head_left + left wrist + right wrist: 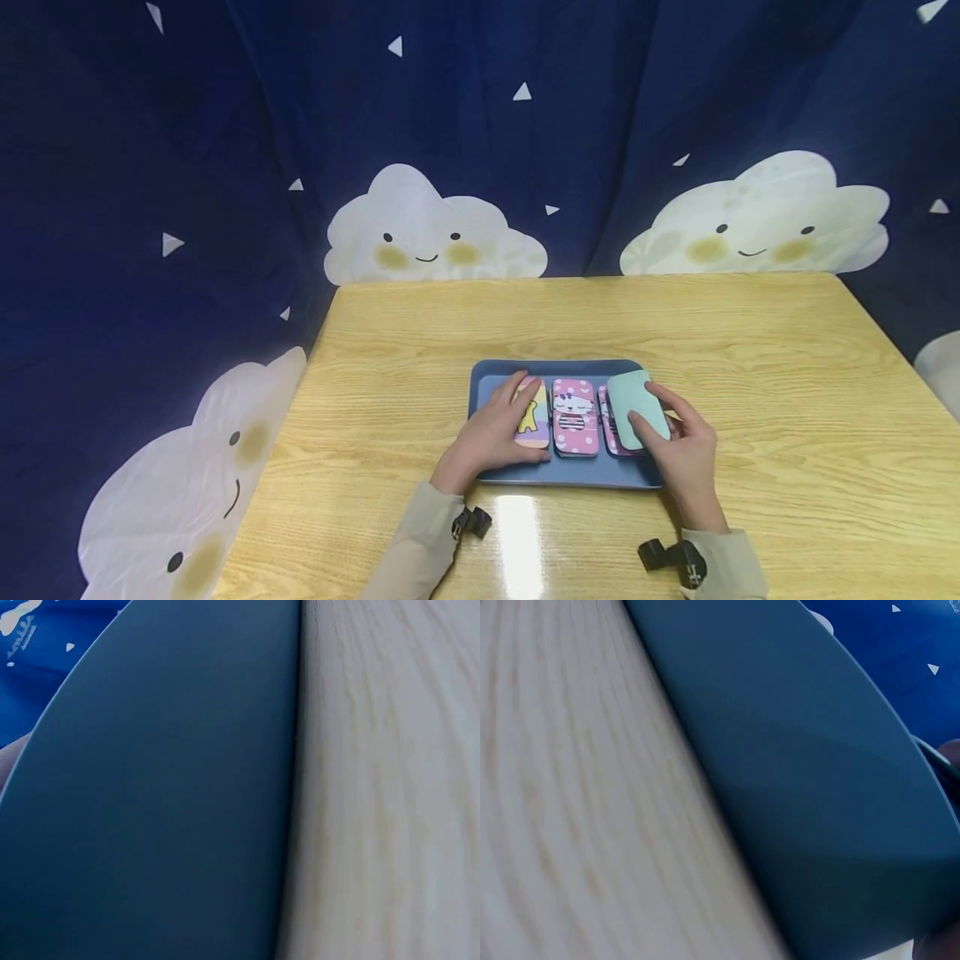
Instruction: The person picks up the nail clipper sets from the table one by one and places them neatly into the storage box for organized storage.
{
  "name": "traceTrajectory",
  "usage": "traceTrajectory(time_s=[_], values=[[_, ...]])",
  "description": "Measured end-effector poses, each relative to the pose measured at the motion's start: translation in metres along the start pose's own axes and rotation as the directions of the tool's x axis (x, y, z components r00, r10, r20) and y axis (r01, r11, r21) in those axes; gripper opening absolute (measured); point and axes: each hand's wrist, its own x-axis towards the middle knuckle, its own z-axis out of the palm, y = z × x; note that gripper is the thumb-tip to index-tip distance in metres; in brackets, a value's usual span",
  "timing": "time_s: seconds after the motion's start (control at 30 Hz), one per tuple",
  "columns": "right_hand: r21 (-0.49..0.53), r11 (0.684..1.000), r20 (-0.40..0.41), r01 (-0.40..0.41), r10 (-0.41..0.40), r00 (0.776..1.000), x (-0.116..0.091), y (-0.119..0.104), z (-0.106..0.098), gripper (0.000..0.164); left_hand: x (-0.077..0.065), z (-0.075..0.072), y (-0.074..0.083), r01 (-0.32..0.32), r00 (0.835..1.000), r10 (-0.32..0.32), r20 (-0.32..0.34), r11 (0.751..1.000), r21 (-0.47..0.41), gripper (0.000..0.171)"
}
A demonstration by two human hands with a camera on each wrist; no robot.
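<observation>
A blue tray (517, 475) lies on the table with small rounded tin boxes in a row. My left hand (487, 433) spans the leftmost one, a pastel tin box (534, 421) with a yellow animal, fingers at its far edge and thumb at its near edge. Beside it is a pink cat tin box (575, 417), untouched. With my right hand (686, 450) I pinch a mint-green tin box (636, 408), thumb on top and fingers along its right side. It is tilted and overlaps another pink tin box (606, 417), mostly hidden beneath it.
Wooden table (420, 333) surrounds the tray. A dark blue curtain (465, 125) with smiling clouds hangs behind and to the left. Both wrist views are mostly filled by the tray's outer wall (165, 787) and the wood grain.
</observation>
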Motion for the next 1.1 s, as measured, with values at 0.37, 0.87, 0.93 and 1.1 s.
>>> traceTrajectory(time_s=[0.37, 0.87, 0.93, 1.1], values=[[-0.286, 0.91, 0.082, 0.301, -0.289, 0.954, 0.001, 0.001, 0.004, 0.046, -0.001, 0.0, 0.0, 0.007, 1.0, -0.007, 0.004, 1.0, -0.004, 0.111], [-0.533, 0.758, 0.06, 0.377, -0.41, 0.91, -0.004, -0.003, 0.011, 0.036, -0.001, 0.001, -0.001, 0.017, 1.0, -0.016, 0.014, 1.0, -0.006, 0.111], [-0.54, 0.76, 0.054, 0.363, -0.399, 0.915, -0.004, -0.002, 0.012, 0.035, -0.001, 0.002, -0.001, 0.017, 1.0, -0.017, 0.014, 1.0, -0.003, 0.112], [-0.536, 0.791, 0.027, 0.294, -0.332, 0.943, -0.007, -0.004, 0.013, 0.035, -0.002, 0.001, -0.001, 0.008, 1.0, -0.008, 0.003, 1.0, -0.015, 0.111]])
